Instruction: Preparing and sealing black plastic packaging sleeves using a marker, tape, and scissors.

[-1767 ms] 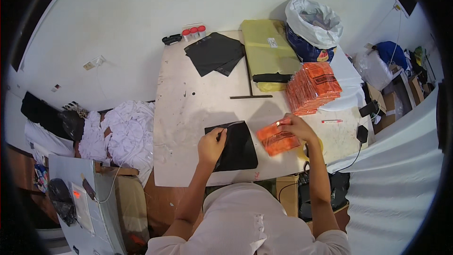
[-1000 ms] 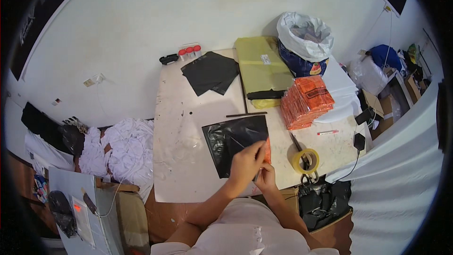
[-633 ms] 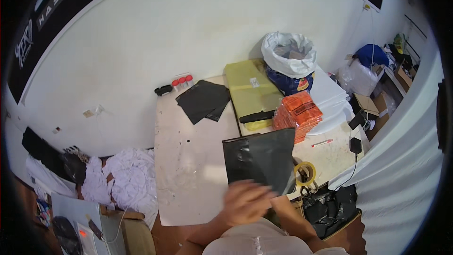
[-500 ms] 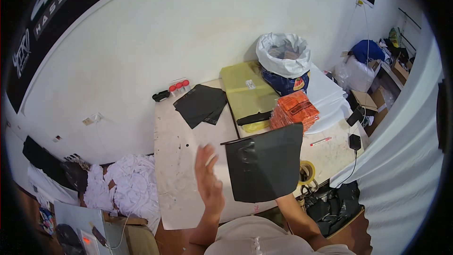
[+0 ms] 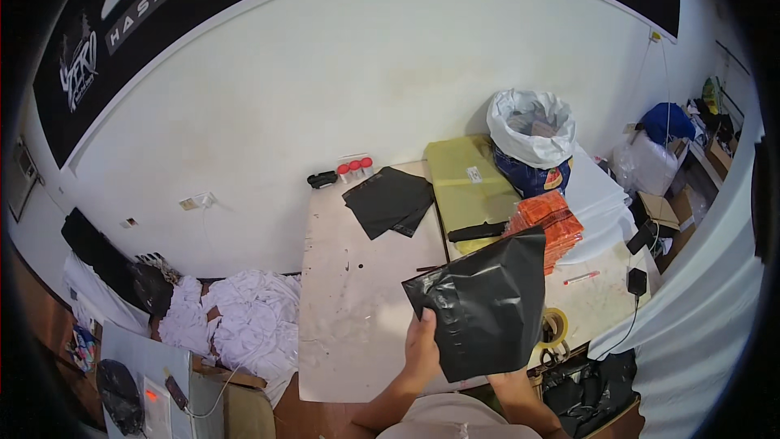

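Observation:
A black plastic mailer bag (image 5: pixel 491 309) is held up above the near side of the table, tilted, with glossy creases across its face. My left hand (image 5: pixel 421 349) grips its left edge, the thumb in front and the other fingers hidden behind. At the lower right, my right hand (image 5: pixel 508 380) is at the bag's bottom edge; its fingers are out of sight behind the plastic. Further back on the table lie more flat black mailer bags (image 5: pixel 388 202), loosely fanned over one another.
Behind the held bag sit a stack of orange packets (image 5: pixel 552 219), a yellow wrapped bundle (image 5: pixel 463 175) and an open white sack (image 5: pixel 532 126). Tape rolls (image 5: pixel 555 327) and a red pen (image 5: pixel 582 278) lie at the right. Red-capped containers (image 5: pixel 356 167) stand by the wall.
My left hand, previously raised open beside the bag, has closed on its left edge. The bag has tilted and creased. The whole view has shifted, so the table appears lower and further right.

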The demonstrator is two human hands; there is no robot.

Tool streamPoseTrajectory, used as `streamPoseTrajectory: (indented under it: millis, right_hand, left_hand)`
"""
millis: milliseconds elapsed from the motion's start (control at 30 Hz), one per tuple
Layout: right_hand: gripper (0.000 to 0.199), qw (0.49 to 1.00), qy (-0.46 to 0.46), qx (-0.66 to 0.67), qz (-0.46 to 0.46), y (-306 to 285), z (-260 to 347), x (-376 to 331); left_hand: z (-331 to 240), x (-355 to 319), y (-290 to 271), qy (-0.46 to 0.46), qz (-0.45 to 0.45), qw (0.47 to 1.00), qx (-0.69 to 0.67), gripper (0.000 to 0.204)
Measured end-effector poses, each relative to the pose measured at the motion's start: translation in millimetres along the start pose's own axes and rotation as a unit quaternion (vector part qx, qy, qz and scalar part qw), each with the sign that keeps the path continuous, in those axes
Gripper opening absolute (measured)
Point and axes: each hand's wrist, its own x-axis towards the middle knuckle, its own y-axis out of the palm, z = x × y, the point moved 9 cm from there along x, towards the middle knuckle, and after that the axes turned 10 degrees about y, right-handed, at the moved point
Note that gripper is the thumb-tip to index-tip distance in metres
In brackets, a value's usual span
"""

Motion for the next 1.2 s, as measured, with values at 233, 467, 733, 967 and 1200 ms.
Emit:
streamPoseTrajectory:
  millis: [233,467,733,967,1200]
  right_hand:
    - [0.042,0.962,-0.059,-0.266,0.011,2,10,6]
    - [0.044,0.979,-0.015,-0.167,-0.113,-11,4,19]
    - [0.046,0.929,-0.138,-0.32,-0.119,-44,9,15]
    - [0.058,0.976,0.133,-0.153,-0.077,-54,-30,19]
    - [0.036,0.979,0.005,-0.178,-0.103,-28,26,48]
  left_hand:
    - [16,-1,-2,-0.062,0.016,0.997,-0.049,0.046]
    - [55,25,1,-0.153,0.086,0.891,-0.419,0.052]
    - [77,41,-20,-0.163,0.017,0.883,-0.439,0.067]
    - [63,46,-18,-0.106,0.082,0.877,-0.462,0.073]
    - [82,30,-51,-0.089,0.001,0.959,-0.269,0.077]
